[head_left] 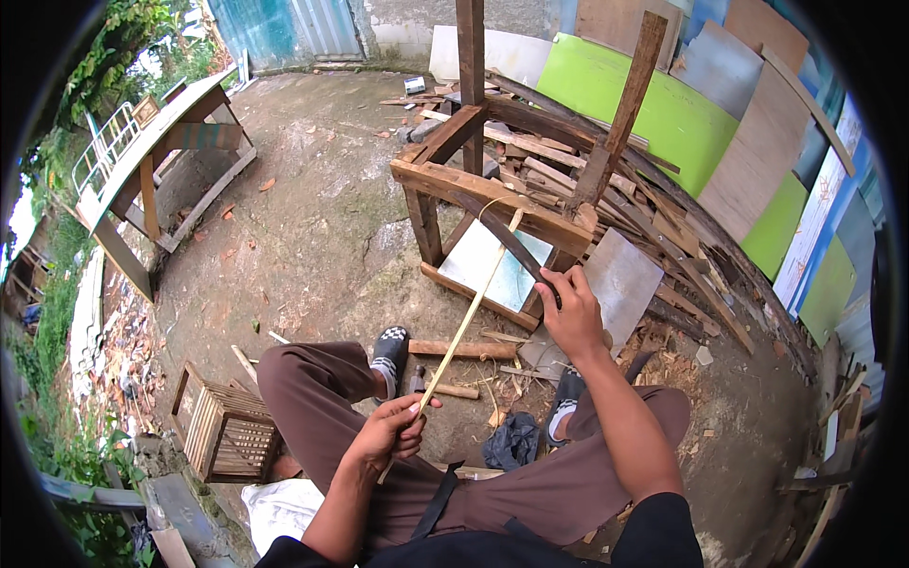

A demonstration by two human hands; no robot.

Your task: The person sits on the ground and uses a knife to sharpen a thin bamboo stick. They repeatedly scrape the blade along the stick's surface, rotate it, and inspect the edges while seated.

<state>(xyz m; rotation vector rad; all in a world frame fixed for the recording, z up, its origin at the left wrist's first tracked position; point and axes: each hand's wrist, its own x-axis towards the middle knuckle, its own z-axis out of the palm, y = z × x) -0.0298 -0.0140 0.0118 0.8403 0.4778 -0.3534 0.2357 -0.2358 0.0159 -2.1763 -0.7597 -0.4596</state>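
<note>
My left hand (396,426) is closed around the lower end of a long, thin pale bamboo strip (467,320). The strip slants up and away to the front rail of a brown wooden frame (426,178). In my right hand (572,312) is the handle of a dark knife with a long blade (507,237). The blade crosses the strip close to its far end, beside the rail. A thin curl of pale shaving (487,204) shows near the blade's tip. Whether the edge is cutting into the strip cannot be made out.
A hammer (417,381) and a cylindrical wood piece (462,349) lie between my feet, near a black plastic bag (511,441). A slatted wooden cage (227,431) stands left of my knee. Scrap wood (663,227) is heaped right; a long table (156,151) stands far left.
</note>
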